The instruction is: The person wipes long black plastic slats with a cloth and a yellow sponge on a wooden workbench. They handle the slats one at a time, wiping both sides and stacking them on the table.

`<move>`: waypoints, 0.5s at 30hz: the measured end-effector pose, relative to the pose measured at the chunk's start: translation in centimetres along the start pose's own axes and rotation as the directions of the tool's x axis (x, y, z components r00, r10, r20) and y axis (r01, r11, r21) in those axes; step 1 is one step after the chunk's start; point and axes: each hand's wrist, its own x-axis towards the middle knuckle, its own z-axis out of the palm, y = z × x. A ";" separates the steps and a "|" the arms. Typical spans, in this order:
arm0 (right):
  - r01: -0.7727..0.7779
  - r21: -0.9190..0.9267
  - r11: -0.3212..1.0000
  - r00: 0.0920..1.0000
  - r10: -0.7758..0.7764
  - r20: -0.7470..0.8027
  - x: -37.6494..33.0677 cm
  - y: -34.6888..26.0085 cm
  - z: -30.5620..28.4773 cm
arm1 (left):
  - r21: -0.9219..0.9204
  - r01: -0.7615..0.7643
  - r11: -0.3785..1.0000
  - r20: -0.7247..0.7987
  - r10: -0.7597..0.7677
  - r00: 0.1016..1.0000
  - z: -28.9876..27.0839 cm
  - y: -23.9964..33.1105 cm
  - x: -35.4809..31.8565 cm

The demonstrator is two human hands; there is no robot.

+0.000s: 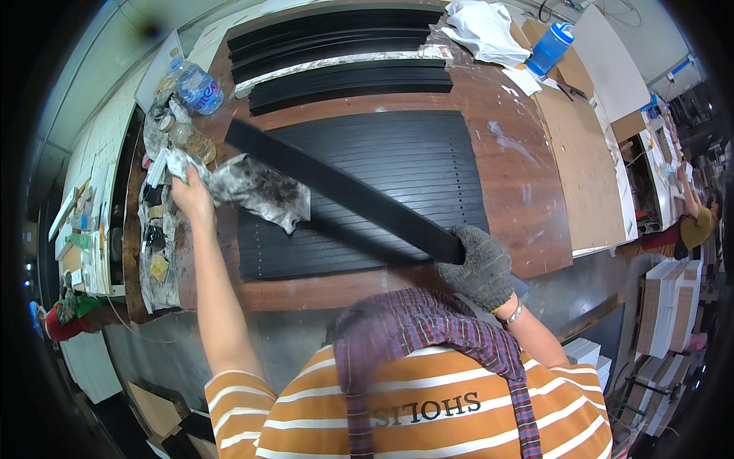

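Left hand: 1, bare (193, 200), at 9 o'clock from the view's centre, its fingers closed on a bunched edge of cloth.
Right hand: 1, in a grey knit glove (482, 269), toward 4 o'clock, its fingers curled around the strip's near end; some are hidden.
Cloth: 1 white rag with black stains (264, 190), hanging from the left hand toward 10 o'clock.
Held strip: 1 flat black slat (348, 191), slanting from 10 to 4 o'clock above the laid slats, its shadow on them.
Laid slats: 1 panel-like row (397, 141) at the centre, on the brown tabletop (524, 176); too many to count surely.
Slat stacks: 2 at 12 o'clock, 1 farther (336, 34) and 1 nearer (352, 87).
Bottles: 3; 1 clear with a blue cap (199, 88) and 1 with yellowish liquid (193, 143) at 10 o'clock, 1 blue (550, 52) between 1 and 2.
Bag: 1 white plastic (488, 34), at 1 o'clock.
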 end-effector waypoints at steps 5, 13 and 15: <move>-0.050 -0.016 0.999 0.997 0.049 -0.053 0.5 0.6 1.5 | 0.376 -0.423 0.824 0.575 0.150 0.804 2.4 0.8 -11.4; -0.094 -0.008 0.996 0.995 0.093 -0.024 1.1 0.7 1.9 | 0.176 -0.235 0.956 0.411 0.145 0.900 3.7 5.0 -13.0; -0.150 0.028 0.988 0.989 0.150 0.001 1.2 0.3 2.4 | -0.201 -0.153 0.968 0.468 0.231 0.853 3.0 9.3 -15.4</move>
